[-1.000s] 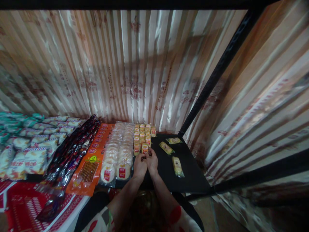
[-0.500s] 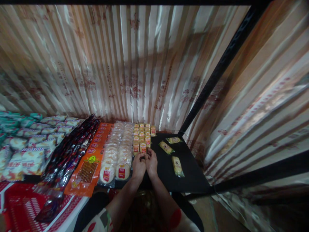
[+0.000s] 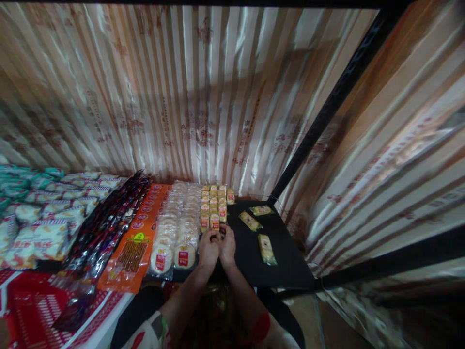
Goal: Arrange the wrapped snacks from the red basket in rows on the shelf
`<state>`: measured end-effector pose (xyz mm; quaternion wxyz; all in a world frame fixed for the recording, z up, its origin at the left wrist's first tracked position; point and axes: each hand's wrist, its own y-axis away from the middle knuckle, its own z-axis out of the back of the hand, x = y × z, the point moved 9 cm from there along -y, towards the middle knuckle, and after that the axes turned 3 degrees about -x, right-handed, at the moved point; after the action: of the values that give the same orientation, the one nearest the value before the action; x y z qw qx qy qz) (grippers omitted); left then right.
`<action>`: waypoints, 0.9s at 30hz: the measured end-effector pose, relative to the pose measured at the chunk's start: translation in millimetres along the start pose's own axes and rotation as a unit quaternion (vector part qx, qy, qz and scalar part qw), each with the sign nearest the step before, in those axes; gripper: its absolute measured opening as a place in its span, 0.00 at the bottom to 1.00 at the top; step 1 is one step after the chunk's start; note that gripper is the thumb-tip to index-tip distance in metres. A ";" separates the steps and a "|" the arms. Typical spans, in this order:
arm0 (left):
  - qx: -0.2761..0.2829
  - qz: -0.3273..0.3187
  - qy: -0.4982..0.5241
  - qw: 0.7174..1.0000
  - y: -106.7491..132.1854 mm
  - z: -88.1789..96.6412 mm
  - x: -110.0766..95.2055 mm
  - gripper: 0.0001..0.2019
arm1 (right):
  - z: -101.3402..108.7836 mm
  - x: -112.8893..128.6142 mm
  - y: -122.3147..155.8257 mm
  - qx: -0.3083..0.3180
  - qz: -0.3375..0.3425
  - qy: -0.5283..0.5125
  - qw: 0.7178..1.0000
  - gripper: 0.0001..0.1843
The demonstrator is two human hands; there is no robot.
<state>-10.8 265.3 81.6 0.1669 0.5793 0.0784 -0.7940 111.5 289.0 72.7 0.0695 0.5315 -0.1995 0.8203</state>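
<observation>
Two bare hands meet at the front of a cluster of small yellow packs [image 3: 213, 203] on a black shelf [image 3: 286, 261], seen from my remote post through the head-worn camera. The packs stand toward the shelf's back edge in three close columns, with a single pack beside the back of the right-hand column. The left hand [image 3: 208, 253] and right hand [image 3: 227, 247] are side by side, their fingers curled in narrow and nearly together just before the front pack [image 3: 214, 221] of the middle column; I cannot tell whether they grip it or only touch it.

By my reading, the ranking of the packs is well along: most are upright and lined up, the right-hand column seems to stop short of the other two, and three loose packs [image 3: 267, 249] lie flat and askew toward the shelf's right edge, outside the columns.

To the left are two rows of round white crackers [image 3: 183, 257] with red labels [image 3: 183, 259], too small for me to read surely, and an orange packet [image 3: 127, 257] bearing a yellow oval [image 3: 139, 237] of blurred lettering. Reddish characters run down the curtain [image 3: 203, 97] behind, none legible to me.
</observation>
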 end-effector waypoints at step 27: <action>0.109 -0.044 -0.098 0.988 132.2 16.8 76.3 0.12 | 39.9 -33.0 168.1 0.055 0.039 0.047 0.997 0.16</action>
<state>0.3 123.5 23.9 0.0743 0.5090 -0.0001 -0.8575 104.5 123.1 14.7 0.0173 0.4876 -0.1707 0.8560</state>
